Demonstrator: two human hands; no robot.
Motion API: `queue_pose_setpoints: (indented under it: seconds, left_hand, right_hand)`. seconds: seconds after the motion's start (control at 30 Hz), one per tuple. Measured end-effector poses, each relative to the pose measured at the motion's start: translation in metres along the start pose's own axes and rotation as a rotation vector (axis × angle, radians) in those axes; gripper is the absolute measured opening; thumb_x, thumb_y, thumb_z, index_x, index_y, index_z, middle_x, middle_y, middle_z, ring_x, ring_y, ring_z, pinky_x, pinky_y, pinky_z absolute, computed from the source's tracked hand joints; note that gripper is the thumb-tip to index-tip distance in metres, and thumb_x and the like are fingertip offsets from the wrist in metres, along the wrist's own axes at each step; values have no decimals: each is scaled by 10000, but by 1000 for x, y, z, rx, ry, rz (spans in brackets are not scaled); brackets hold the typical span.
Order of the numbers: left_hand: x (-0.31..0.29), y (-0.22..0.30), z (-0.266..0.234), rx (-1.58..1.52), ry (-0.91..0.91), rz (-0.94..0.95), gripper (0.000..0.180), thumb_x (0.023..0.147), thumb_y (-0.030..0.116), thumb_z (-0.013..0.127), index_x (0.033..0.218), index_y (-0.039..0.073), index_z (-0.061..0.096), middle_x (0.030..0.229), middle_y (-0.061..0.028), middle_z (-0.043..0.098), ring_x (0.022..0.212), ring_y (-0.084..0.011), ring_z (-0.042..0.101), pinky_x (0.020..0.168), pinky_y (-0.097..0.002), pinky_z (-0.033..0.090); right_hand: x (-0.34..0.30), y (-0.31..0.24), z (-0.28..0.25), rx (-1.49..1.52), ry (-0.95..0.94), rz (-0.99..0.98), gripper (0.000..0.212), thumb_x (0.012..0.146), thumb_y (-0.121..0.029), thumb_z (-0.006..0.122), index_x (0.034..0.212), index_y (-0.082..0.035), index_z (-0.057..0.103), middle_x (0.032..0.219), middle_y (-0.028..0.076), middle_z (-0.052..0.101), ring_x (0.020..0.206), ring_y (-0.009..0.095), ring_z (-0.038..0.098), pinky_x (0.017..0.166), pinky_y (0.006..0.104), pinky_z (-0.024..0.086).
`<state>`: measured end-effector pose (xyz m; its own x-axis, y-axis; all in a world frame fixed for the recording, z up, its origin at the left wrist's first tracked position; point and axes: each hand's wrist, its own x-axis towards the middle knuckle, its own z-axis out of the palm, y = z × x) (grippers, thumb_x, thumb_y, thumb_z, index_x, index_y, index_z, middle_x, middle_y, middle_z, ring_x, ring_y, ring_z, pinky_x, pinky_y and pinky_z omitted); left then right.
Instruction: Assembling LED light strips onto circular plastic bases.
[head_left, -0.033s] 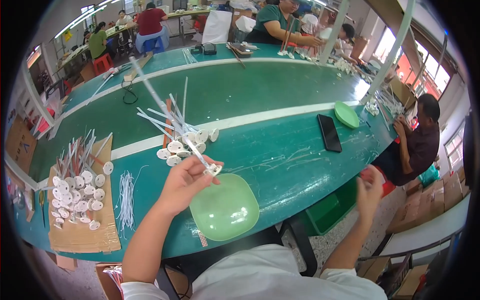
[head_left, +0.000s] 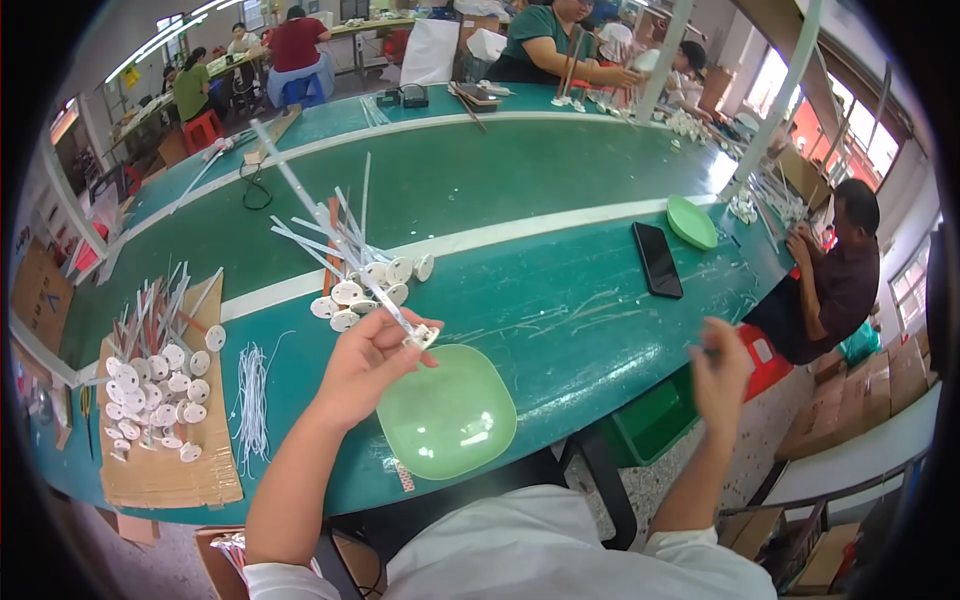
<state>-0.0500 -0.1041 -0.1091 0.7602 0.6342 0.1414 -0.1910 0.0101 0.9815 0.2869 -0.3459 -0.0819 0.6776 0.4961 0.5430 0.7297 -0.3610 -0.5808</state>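
Note:
My left hand (head_left: 365,365) is closed on a white round disc piece (head_left: 422,337) with a long clear flat strip (head_left: 330,225) attached, which slants up and away to the left. The disc sits in my fingertips, just above the far edge of a light green square plate (head_left: 450,415). My right hand (head_left: 720,375) is raised apart at the table's right edge, close to a green crate (head_left: 655,420). Motion smears its fingers, so whether they hold anything is unclear. Beyond my left hand lies a bunch of similar disc pieces (head_left: 350,292) with clear and brown strips.
More disc pieces (head_left: 150,395) lie on cardboard (head_left: 170,485) at the left, beside a bundle of white strings (head_left: 253,405). A black phone (head_left: 657,260) and a green dish (head_left: 691,222) rest at the right. A person (head_left: 835,270) sits there; others work farther off.
My right hand has moved slightly left, uncovering more of the red thing behind it. The left hand keeps its hold on the disc piece, nearly still.

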Motion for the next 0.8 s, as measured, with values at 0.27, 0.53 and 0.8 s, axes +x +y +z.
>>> queue_pose_setpoints:
  seconds: [0.27,0.53,0.8]
  left_hand:
    - [5,-7,-4,-6,77,63,350,934,93,615,1247,64,459,1249,-218,626,903,-243,693,784,-318,507]
    - [-2,-1,7,10,20,28,311,939,97,621,1207,73,466,1232,-184,645,909,-214,681,812,-328,491]
    - [2,-11,-1,-84,-48,117,339,934,-37,579,1215,58,414,1283,-196,601,990,-204,646,884,-365,521]
  right_hand:
    - [-38,-128,112,414,-1146,-992,332,750,-81,731,1073,-51,660,1048,121,650,1019,349,620,842,438,527]
    - [-31,-156,138,112,-1446,-985,188,750,-73,677,935,-40,683,885,165,680,850,352,660,764,436,526]
    - [-28,-143,128,406,-1134,-900,99,777,-103,675,864,-63,700,761,119,675,701,318,656,640,395,511]
